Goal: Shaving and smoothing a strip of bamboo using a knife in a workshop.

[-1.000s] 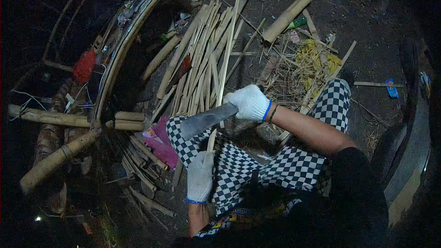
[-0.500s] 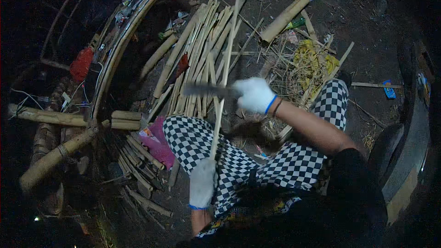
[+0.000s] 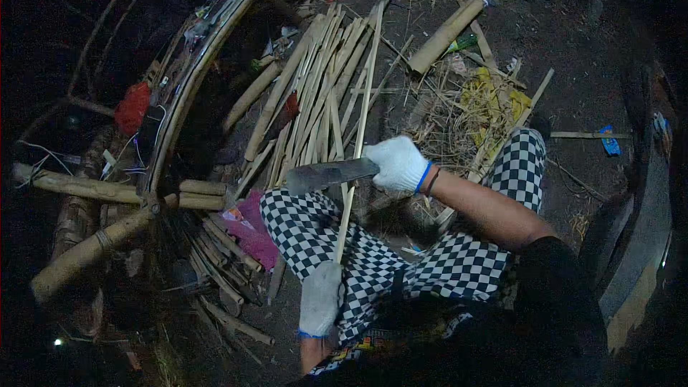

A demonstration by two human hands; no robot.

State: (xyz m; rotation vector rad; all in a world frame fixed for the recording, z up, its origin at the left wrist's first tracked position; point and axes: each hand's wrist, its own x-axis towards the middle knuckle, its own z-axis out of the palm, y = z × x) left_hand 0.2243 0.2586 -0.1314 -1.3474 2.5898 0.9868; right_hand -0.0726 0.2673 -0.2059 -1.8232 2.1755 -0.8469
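Note:
My left hand [image 3: 321,301], in a white knitted glove with a blue cuff, is closed round the lower end of a long, thin bamboo strip [image 3: 363,111]. The strip slants up and away past my knees. Gloved the same way, my right hand [image 3: 400,163] grips a machete [image 3: 332,175]; its handle is hidden in the fist. The broad, dark blade points left and lies across the strip about halfway along. Whether blade and strip touch, I cannot tell. Beyond my left knee lies a pile of split bamboo strips [image 3: 315,93].
Yellow plastic [image 3: 494,100] lies among shavings beyond my right knee, near a thick bamboo piece [image 3: 446,37]. To the left stand a curved bamboo frame [image 3: 188,72] and a red bag [image 3: 132,109]. Short bamboo pieces [image 3: 218,261] and a pink bag [image 3: 251,229] lie beside my left leg.
The machete, blurred before, now shows sharply and sits slightly lower, its blade turned broader to view. My right hand has moved slightly down; my left still holds the strip's lower end.

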